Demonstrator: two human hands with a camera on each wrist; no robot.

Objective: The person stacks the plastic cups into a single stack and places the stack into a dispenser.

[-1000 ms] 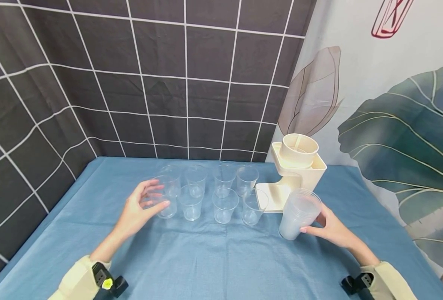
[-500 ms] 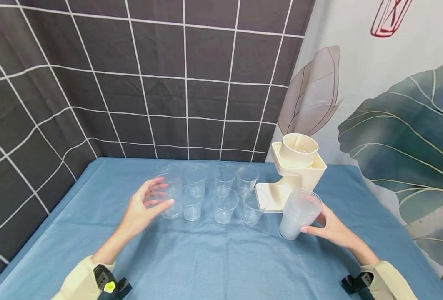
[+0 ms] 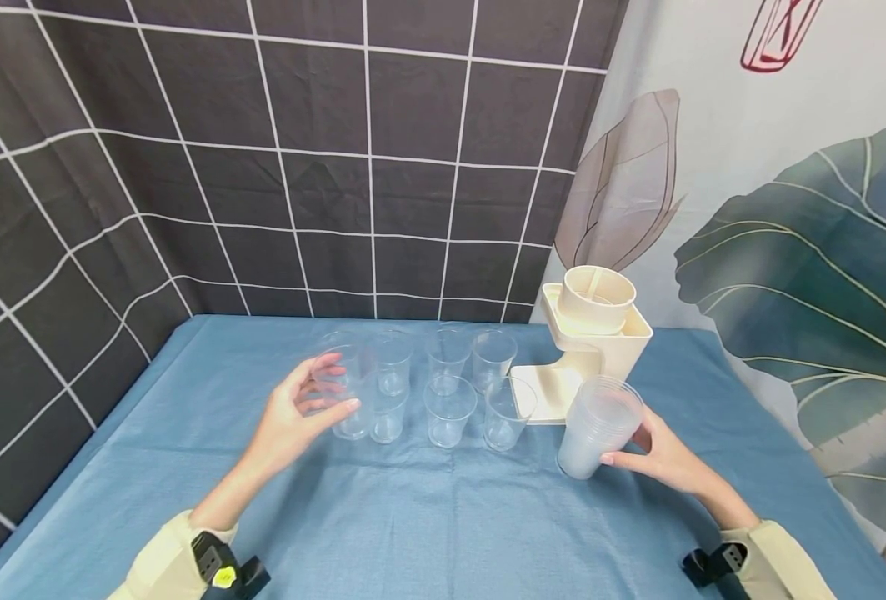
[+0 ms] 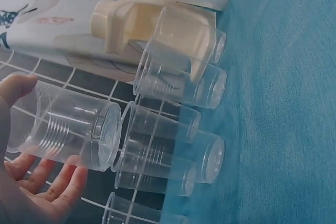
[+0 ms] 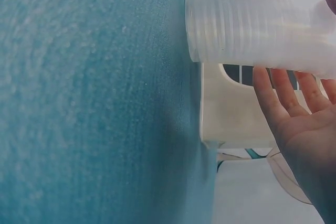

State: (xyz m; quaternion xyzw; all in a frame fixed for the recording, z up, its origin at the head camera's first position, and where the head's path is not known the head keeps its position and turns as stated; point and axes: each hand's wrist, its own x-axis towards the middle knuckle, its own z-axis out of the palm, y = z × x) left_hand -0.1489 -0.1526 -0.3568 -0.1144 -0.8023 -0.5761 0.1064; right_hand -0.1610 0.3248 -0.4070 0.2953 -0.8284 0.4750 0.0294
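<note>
Held cup (image 4: pixel 73 124) in the left hand (image 3: pixel 290 421), stack (image 3: pixel 598 429) in the right hand (image 3: pixel 663 458)

Seven clear cups stand mouth up on the blue-covered tabletop, four in a back row (image 3: pixel 392 362) and three in a front row (image 3: pixel 450 412). The blue cloth and the dark grid wall (image 3: pixel 322 196) show straight through their sides. The stack is made of many more cups, nested one inside another, so its sides look cloudy and ribbed. A cream stand (image 3: pixel 623 350) behind the stack carries a round tub (image 3: pixel 587 315), inside which a pale upright strip can be seen; its low foot (image 3: pixel 540 392) lies on the tabletop (image 3: pixel 427 517) beside the rightmost front cup.

The left grip is part closed, thumb on one side of the held cup and curled fingers on the other. The held cup is upright and off the tabletop at the left end of the front row; its base juts out below the fingers, about level with the rims of the standing cups. In the left wrist view it comes very near the rim of the closest cup, though whether they touch I cannot tell. The leftmost back cup is partly hidden behind it.

The right grip is set wide around the stack, thumb and fingers on opposite sides. The stack stands with its base on the tabletop, in front of the stand and to the right of both rows
</note>
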